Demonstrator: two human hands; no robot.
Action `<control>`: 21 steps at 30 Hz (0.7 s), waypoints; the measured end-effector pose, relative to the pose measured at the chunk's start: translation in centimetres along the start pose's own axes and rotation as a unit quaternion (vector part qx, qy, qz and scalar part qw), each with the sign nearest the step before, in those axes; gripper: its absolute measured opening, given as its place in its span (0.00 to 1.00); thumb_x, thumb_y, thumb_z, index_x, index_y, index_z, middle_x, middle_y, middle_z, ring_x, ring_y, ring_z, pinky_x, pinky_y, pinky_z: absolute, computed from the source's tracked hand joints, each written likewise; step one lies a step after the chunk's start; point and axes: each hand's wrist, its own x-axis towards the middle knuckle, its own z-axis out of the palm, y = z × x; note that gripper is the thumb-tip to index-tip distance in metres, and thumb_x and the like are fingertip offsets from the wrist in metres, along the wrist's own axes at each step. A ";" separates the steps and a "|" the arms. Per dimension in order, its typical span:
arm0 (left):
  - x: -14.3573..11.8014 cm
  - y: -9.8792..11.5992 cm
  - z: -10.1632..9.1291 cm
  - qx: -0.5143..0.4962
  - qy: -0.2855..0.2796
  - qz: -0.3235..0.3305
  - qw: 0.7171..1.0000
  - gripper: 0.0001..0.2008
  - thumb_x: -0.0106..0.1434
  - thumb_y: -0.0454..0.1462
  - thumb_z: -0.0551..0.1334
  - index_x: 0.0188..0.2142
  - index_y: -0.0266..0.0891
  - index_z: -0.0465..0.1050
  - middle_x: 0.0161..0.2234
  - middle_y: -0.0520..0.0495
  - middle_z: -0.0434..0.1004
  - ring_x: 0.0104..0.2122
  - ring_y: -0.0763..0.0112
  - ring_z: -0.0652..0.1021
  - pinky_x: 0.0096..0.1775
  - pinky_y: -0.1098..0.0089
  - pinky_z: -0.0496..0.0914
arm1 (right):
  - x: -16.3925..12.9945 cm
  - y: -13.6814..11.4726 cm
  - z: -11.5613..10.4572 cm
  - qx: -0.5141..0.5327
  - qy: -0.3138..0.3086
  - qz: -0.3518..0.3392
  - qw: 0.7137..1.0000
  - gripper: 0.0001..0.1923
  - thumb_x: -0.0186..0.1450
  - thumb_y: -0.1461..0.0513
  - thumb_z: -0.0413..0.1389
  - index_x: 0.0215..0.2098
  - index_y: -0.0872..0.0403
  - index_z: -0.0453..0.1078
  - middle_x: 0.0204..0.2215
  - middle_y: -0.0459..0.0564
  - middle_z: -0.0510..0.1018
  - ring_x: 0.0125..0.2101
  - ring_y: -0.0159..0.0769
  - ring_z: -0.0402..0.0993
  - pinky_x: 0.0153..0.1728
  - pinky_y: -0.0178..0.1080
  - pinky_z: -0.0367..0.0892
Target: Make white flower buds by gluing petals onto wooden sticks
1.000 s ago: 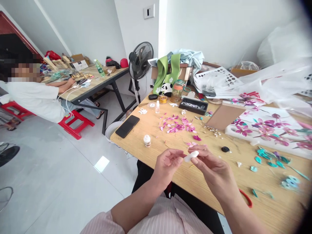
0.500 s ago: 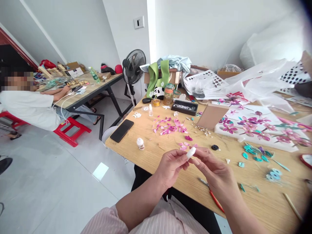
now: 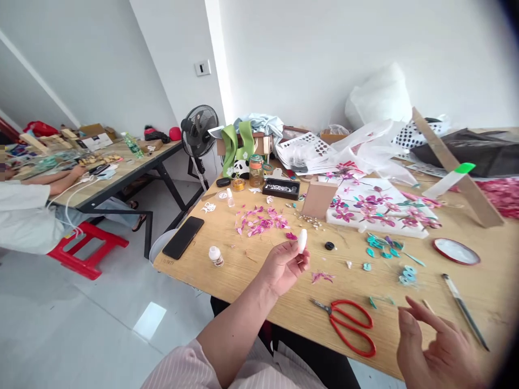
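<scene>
My left hand [image 3: 286, 264] is raised over the wooden table [image 3: 251, 273] and pinches a small white oval piece [image 3: 302, 240] upright between thumb and fingertips. My right hand [image 3: 441, 351] hangs at the lower right, fingers spread, holding nothing, just right of the red-handled scissors [image 3: 347, 326]. A pink petal cluster [image 3: 322, 277] lies on the table between my hands. More loose pink petals [image 3: 260, 221] are scattered further back.
A black phone [image 3: 183, 237] and a small white bottle [image 3: 215, 256] lie left. A white board with pink flowers [image 3: 377, 208], teal leaves [image 3: 383, 246], a red-rimmed lid [image 3: 456, 251] and a brush [image 3: 464, 310] sit right. Another person [image 3: 24, 216] sits at the far table by a fan [image 3: 198, 132].
My right hand let go of the white piece and dropped to the lower right, open. The left hand keeps the piece and holds it upright. The view swung to the right.
</scene>
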 end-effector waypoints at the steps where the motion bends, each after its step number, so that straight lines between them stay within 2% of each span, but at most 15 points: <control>1: 0.4 -0.2 0.1 0.000 -0.007 -0.007 1.000 0.16 0.45 0.37 0.77 0.30 0.32 0.75 0.27 0.47 0.75 0.27 0.76 0.73 0.29 0.75 0.63 | -0.2 0.5 -0.2 -0.033 0.025 -0.019 0.999 0.14 0.68 0.54 0.52 0.48 0.51 0.68 0.43 0.58 0.75 0.41 0.52 0.69 0.44 0.52 0.62; 5: 1.8 -0.8 0.9 0.018 -0.033 -0.026 0.999 0.18 0.44 0.36 0.77 0.30 0.32 0.73 0.28 0.47 0.76 0.27 0.76 0.74 0.30 0.74 0.64 | -0.4 1.9 -0.2 -0.091 0.069 -0.138 0.984 0.11 0.68 0.58 0.51 0.44 0.55 0.68 0.39 0.59 0.76 0.38 0.49 0.71 0.44 0.53 0.62; 8: 2.4 -1.4 1.0 0.031 -0.048 -0.032 0.998 0.19 0.44 0.36 0.77 0.31 0.33 0.73 0.27 0.47 0.76 0.26 0.76 0.73 0.30 0.74 0.64 | -0.3 2.5 0.0 -0.105 0.085 -0.179 0.975 0.12 0.69 0.59 0.50 0.45 0.57 0.68 0.39 0.60 0.75 0.38 0.48 0.71 0.42 0.51 0.62; 21: 3.3 -2.5 0.1 0.071 -0.035 -0.014 0.997 0.17 0.43 0.36 0.78 0.32 0.33 0.78 0.27 0.48 0.77 0.26 0.77 0.73 0.32 0.73 0.65 | -0.5 3.1 0.1 -0.102 0.074 -0.185 0.975 0.12 0.67 0.61 0.51 0.48 0.57 0.67 0.38 0.58 0.73 0.38 0.46 0.69 0.43 0.49 0.60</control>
